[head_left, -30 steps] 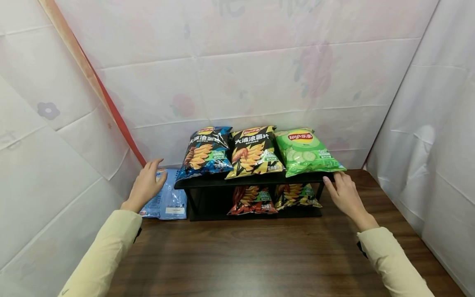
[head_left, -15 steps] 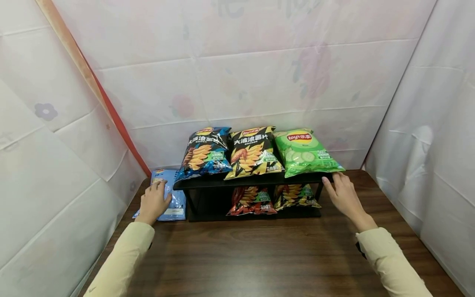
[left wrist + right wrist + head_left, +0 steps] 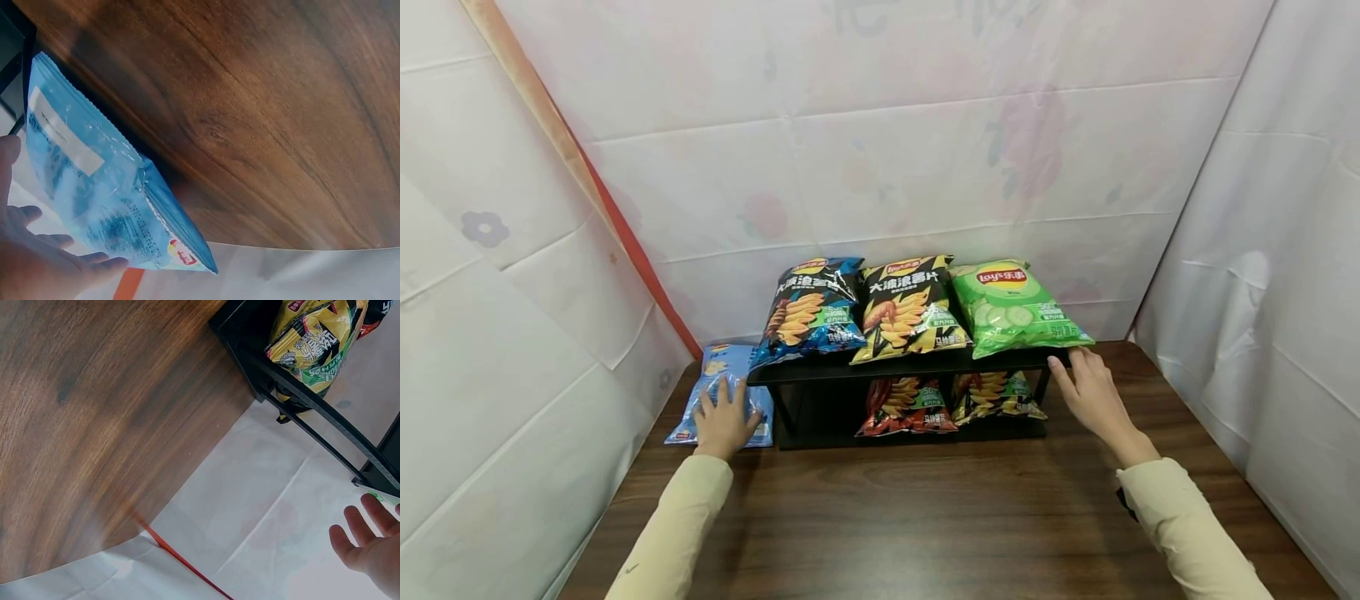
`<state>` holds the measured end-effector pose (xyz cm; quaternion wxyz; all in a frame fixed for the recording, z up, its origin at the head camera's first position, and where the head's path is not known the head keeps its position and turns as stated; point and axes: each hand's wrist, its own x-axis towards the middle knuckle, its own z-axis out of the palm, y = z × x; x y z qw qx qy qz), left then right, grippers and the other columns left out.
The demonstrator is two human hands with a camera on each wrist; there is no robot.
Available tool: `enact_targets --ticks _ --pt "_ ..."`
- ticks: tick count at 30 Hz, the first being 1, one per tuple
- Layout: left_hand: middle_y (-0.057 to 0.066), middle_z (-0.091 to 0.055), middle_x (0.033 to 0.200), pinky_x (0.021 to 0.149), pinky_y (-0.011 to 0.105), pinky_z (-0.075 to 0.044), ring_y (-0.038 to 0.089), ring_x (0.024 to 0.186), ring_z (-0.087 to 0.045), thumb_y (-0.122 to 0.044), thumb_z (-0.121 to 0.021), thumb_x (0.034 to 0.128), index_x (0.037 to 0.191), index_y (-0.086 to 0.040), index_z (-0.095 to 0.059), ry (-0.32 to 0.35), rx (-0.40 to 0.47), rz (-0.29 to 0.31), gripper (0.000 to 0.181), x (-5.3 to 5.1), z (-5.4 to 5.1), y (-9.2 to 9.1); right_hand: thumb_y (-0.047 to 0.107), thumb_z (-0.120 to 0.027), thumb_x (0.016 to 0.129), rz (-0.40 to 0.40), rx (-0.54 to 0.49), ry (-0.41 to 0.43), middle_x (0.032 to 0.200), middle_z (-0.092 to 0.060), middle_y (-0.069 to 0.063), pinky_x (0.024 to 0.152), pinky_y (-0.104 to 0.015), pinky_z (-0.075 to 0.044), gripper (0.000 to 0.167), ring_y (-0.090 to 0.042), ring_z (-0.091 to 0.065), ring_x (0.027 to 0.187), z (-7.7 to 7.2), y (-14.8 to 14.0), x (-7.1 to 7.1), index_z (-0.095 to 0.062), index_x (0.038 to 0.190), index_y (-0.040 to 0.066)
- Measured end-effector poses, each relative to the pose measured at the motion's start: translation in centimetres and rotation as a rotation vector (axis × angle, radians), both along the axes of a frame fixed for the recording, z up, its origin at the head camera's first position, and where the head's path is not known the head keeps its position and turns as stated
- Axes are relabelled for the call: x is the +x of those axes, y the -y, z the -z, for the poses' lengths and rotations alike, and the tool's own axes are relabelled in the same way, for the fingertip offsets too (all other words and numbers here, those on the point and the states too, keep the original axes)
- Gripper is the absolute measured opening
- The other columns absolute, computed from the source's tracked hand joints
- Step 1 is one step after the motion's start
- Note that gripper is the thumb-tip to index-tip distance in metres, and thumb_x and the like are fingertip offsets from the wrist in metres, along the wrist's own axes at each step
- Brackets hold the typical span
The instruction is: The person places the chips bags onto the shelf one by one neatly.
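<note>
In the head view my left hand [image 3: 724, 423] is spread over a light blue chip bag [image 3: 698, 410] lying left of a black two-tier shelf [image 3: 917, 364]. The left wrist view shows the same chip bag [image 3: 94, 181] with the fingers stretched along its side; contact is hard to tell. My right hand [image 3: 1096, 398] is at the right end of the upper tier, thumb near its front edge, fingers extended beside a green Lay's chip bag [image 3: 1015, 312]. In the right wrist view the right hand [image 3: 375, 550] has straight fingers and holds nothing.
A blue-black chip bag [image 3: 808, 312] and a yellow-black one [image 3: 910, 310] lie on the upper tier. Below are a red chip bag [image 3: 910, 408] and another yellow-black bag [image 3: 996, 396]. White printed cloth [image 3: 880, 150] encloses the wooden table [image 3: 910, 517].
My left hand has moved right and downward from the left side of the light blue bag to over its front part. The right hand has stayed at the shelf's right end.
</note>
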<state>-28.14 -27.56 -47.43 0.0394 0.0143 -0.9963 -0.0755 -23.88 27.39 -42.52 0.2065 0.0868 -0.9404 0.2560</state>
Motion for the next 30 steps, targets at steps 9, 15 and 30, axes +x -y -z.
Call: enact_targets --ticks 9,15,30 --pt "0.034 -0.005 0.146 0.093 0.079 -0.011 0.066 0.125 -0.004 -0.044 -0.051 0.0883 0.144 -0.002 -0.018 0.116 0.025 -0.048 0.077 -0.1 1.1 -0.5 0.035 -0.032 0.099 -0.004 -0.004 0.001 0.114 -0.043 -0.037 0.08 -0.065 -0.031 0.053 -0.051 -0.039 0.105 0.0 0.1 0.0 -0.043 0.119 -0.013" --pt "0.035 -0.007 0.145 0.092 0.079 -0.013 0.066 0.125 -0.005 -0.045 -0.055 0.0858 0.145 -0.003 -0.014 0.119 0.011 -0.049 0.083 0.3 1.4 -0.7 0.034 -0.034 0.099 0.007 0.001 -0.023 0.082 -0.043 -0.021 0.063 -0.043 -0.03 0.039 -0.037 -0.042 0.079 0.0 0.2 0.0 -0.045 0.086 -0.001" --pt "0.036 -0.012 0.144 0.089 0.08 -0.017 0.067 0.122 -0.01 -0.049 -0.057 0.0821 0.146 -0.005 -0.011 0.118 -0.042 0.005 0.091 0.7 2.3 0.6 0.034 -0.033 0.099 0.01 0.004 -0.015 0.077 -0.041 -0.016 0.062 -0.039 -0.026 0.038 -0.032 -0.04 0.074 -0.1 0.2 0.1 -0.042 0.081 0.003"
